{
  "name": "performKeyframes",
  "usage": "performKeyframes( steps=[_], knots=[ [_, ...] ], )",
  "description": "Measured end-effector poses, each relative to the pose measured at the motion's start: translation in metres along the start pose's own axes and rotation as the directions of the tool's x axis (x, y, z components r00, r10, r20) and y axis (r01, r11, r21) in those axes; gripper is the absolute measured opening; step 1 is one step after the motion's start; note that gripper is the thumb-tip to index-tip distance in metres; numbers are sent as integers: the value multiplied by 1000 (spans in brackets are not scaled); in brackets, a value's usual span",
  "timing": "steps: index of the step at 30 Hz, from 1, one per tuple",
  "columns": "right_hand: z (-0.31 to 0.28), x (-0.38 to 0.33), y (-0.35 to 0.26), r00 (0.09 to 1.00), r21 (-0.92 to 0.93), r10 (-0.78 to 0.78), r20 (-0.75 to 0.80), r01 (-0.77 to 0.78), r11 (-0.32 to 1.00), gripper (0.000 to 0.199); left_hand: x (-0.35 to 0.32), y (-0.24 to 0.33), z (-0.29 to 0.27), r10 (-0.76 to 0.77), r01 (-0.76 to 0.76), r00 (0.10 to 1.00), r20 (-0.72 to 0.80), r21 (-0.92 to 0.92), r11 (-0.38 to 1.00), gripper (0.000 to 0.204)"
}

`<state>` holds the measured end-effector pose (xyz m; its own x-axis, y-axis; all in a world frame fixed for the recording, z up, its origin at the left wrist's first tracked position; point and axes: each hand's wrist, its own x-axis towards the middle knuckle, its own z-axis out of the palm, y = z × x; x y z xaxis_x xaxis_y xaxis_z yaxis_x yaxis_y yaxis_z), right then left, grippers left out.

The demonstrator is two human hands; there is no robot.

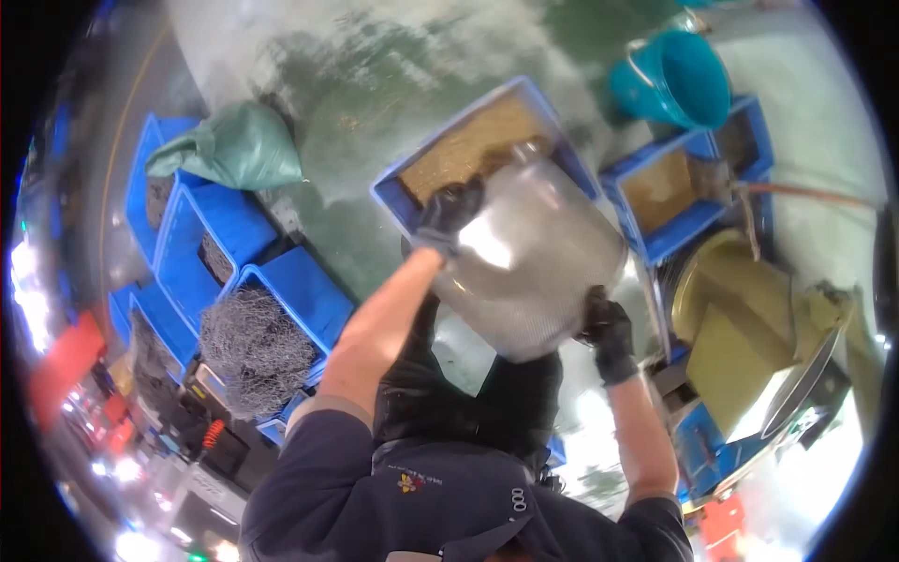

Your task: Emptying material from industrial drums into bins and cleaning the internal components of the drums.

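Observation:
A large grey perforated metal basket (538,253) is in front of me, tilted over the near side of a blue bin (391,194). Tan granular material (468,140) lies in that bin, part of it hidden by the basket. My left hand (451,208), in a black glove, grips the basket's upper left edge beside the bin. On the opposite lower right side, my gloved right hand (607,330) holds the basket's rim with its fingers curled. The basket's contents, if any, cannot be made out.
Blue bins (229,225) stand at the left, one heaped with tangled dark wiry pieces (257,347). A green sack (239,150) lies over them. On the right are a teal bucket (688,80), another blue bin (670,239) with tan material, and a yellowish round machine (740,328).

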<state>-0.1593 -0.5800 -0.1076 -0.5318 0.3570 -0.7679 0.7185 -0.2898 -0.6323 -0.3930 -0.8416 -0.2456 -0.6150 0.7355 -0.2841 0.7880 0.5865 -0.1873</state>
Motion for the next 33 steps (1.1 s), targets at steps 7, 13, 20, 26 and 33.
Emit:
performKeyframes(
  steps=[7,13,20,26,33],
  knots=[
    [53,-15,-42,979,287,65,-191,-8,958,24,26,-45,12,-99,259,960,261,-705,660,30],
    [57,20,5,923,105,-242,-297,284,953,54,36,-29,-31,-172,180,981,86,-727,663,38],
    [41,59,89,881,401,1,-474,215,890,33,36,-43,-22,-468,391,786,403,-911,-127,54],
    [38,139,195,895,471,240,-375,-38,881,37,53,-50,-27,-412,608,687,598,-784,-125,52],
    [64,171,215,877,392,157,-454,39,919,43,5,-73,14,-411,466,802,433,-884,-21,44]
  ],
)
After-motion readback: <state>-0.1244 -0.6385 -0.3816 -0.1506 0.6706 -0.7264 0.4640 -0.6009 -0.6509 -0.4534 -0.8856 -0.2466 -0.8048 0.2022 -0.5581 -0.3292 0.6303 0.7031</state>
